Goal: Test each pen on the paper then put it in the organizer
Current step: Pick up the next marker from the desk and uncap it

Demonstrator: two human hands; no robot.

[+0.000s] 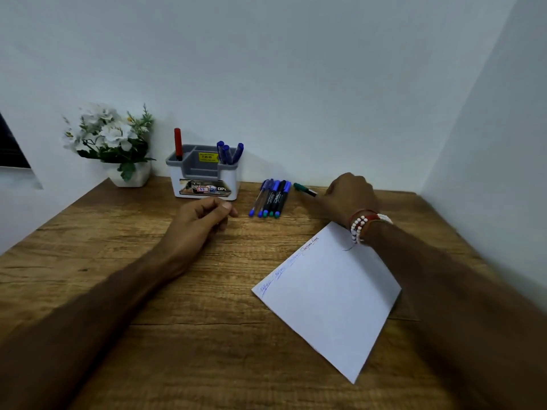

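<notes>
Matt grained wooden desk (148, 291), plastic organizer (204, 173)

I count one organizer (231, 179), one red pen (178, 143) and three blue pens (226, 153) inside it, five loose pens (273, 199), one green pen (303, 189), one paper (331, 297).

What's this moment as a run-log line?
right hand: grips green pen | left hand: idle | organizer: holds pens | paper: marked

Wood-grain table (207, 335), set in a wall corner. Back L: white pot w/ flowers (130, 176). Next to it the grey-white organizer (204, 184), standing at the back edge. Just R of that, a row of pens (270, 199) lying side by side, touching. Front R: paper (331, 300), flat, turned at an angle, scribbles along one edge. Left hand (201, 220) rests on the wood near the organizer. Green pen (305, 189) in right hand (349, 196), beside the row; contact w/ table unclear.
</notes>
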